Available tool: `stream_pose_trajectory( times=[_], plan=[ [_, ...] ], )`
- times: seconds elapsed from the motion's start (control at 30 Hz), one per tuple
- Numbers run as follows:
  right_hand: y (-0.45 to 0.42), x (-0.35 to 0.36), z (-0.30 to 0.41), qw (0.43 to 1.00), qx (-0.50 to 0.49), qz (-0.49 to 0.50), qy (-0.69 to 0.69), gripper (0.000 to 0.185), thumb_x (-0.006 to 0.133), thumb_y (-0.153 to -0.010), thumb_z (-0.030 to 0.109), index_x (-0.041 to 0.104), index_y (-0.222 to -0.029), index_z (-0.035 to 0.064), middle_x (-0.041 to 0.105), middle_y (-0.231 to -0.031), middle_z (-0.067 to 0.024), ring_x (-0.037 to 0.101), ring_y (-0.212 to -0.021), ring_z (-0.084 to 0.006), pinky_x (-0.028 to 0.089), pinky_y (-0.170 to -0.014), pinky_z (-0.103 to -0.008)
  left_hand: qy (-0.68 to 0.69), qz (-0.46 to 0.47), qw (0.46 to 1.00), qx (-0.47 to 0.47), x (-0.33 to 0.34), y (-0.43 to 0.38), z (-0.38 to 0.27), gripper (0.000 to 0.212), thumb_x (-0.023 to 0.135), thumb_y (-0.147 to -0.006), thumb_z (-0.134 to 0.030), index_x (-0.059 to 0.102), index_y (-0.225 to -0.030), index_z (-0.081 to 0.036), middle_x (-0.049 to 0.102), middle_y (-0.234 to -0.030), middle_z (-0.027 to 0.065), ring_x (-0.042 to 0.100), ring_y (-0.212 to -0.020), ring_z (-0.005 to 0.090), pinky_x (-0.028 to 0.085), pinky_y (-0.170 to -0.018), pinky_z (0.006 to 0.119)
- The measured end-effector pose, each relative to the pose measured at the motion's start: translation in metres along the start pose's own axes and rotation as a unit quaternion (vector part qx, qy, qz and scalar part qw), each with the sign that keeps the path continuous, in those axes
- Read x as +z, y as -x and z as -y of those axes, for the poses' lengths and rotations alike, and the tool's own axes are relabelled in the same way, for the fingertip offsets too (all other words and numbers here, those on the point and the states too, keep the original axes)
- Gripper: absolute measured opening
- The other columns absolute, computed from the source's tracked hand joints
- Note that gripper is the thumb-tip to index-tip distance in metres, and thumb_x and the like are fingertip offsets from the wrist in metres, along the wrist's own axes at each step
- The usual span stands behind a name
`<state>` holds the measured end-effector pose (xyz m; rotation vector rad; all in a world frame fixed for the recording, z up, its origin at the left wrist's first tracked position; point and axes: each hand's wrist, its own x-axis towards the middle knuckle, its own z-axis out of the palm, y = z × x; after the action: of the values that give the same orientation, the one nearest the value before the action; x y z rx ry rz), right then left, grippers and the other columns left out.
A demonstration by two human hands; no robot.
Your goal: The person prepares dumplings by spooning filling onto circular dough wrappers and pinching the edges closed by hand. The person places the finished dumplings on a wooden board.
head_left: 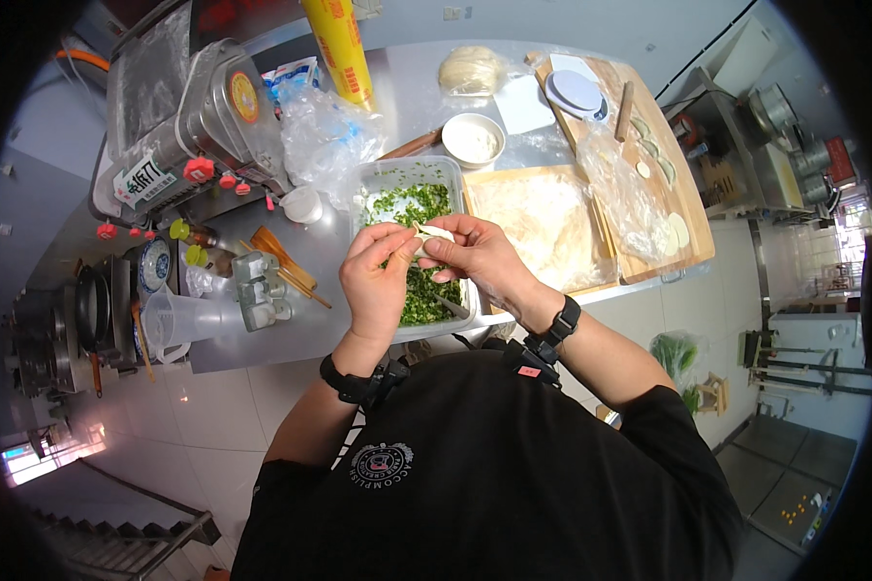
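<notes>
My left hand (379, 270) and my right hand (479, 258) pinch a folded dumpling (433, 233) between thumbs and fingers. The dough is pale, and its edge stands up near my left fingertips. Both hands hover over a clear plastic tub (356, 190) of chopped green filling (418, 203). A utensil (450, 306) rests in the filling at the tub's near right corner. Right of the tub lies a floured wooden board (534, 218). Several shaped dumplings (652, 149) and flat dough wrappers (676, 231) sit on a larger wooden board (687, 203), partly under plastic film (621, 192).
Behind the tub stand a white bowl of flour (473, 140) and wrapped dough (471, 71). A kitchen scale (575, 91) and a rolling pin (624, 111) rest on the large board. Left are a metal dough machine (221, 109), a plastic bag (327, 138) and a measuring jug (182, 319).
</notes>
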<state>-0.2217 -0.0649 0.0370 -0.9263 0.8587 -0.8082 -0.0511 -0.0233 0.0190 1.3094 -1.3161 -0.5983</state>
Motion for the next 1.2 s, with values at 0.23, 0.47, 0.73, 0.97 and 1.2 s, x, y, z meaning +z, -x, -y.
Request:
stream_pose_trajectory(
  times=[0.23, 0.47, 0.73, 0.97, 1.2],
  plan=[
    [0.0027, 0.0023, -0.0004, 1.0, 0.001, 0.008, 0.007, 0.031, 0.067, -0.1, 0.008, 0.059, -0.127, -0.0048, 0.072, -0.107, -0.0089, 0.073, -0.093, -0.015, 0.061, -0.075, -0.0228, -0.07, -0.033, 0.99, 0.114, 0.0016, 0.0005, 0.0046, 0.018, 0.08, -0.082, -0.003, 0.076, -0.099, -0.001, 0.07, -0.096, 0.0086, 0.069, -0.084, 0.0218, 0.055, -0.074, 0.032],
    [0.0033, 0.0009, 0.0037, 0.999, -0.012, 0.031, 0.028, 0.033, 0.068, -0.099, 0.006, 0.059, -0.128, -0.0048, 0.072, -0.107, -0.0087, 0.072, -0.095, -0.0143, 0.062, -0.076, -0.0229, -0.042, -0.008, 0.996, 0.08, 0.0002, -0.0008, 0.0043, 0.02, 0.08, -0.082, -0.003, 0.077, -0.101, -0.002, 0.068, -0.094, 0.0063, 0.065, -0.084, 0.0193, 0.053, -0.073, 0.031],
    [0.004, 0.0041, 0.003, 0.999, -0.009, 0.043, 0.017, 0.035, 0.07, -0.097, 0.006, 0.06, -0.128, -0.0054, 0.071, -0.106, -0.0082, 0.071, -0.094, -0.0138, 0.062, -0.077, -0.0234, -0.114, -0.038, 0.975, 0.188, 0.0006, -0.0008, 0.0075, 0.015, 0.08, -0.082, -0.003, 0.076, -0.097, -0.002, 0.066, -0.091, 0.0069, 0.063, -0.085, 0.0237, 0.051, -0.074, 0.034],
    [0.0047, 0.0033, 0.006, 0.997, -0.013, 0.057, 0.053, 0.035, 0.071, -0.096, 0.004, 0.061, -0.128, -0.0059, 0.07, -0.105, -0.0073, 0.07, -0.093, -0.0124, 0.062, -0.077, -0.0235, -0.13, -0.004, 0.967, 0.22, 0.0005, -0.0039, 0.0011, 0.011, 0.077, -0.083, -0.003, 0.074, -0.094, -0.001, 0.065, -0.092, 0.0069, 0.062, -0.088, 0.0253, 0.051, -0.076, 0.036],
    [0.0024, -0.0017, 0.0024, 0.998, 0.004, 0.058, 0.035, 0.036, 0.071, -0.095, 0.003, 0.061, -0.128, -0.0062, 0.07, -0.105, -0.0069, 0.069, -0.093, -0.0119, 0.063, -0.078, -0.0239, -0.125, 0.011, 0.971, 0.203, 0.0016, -0.0037, 0.0021, 0.012, 0.074, -0.085, -0.001, 0.073, -0.096, -0.002, 0.065, -0.094, 0.0086, 0.062, -0.089, 0.0281, 0.051, -0.078, 0.037]
  ],
)
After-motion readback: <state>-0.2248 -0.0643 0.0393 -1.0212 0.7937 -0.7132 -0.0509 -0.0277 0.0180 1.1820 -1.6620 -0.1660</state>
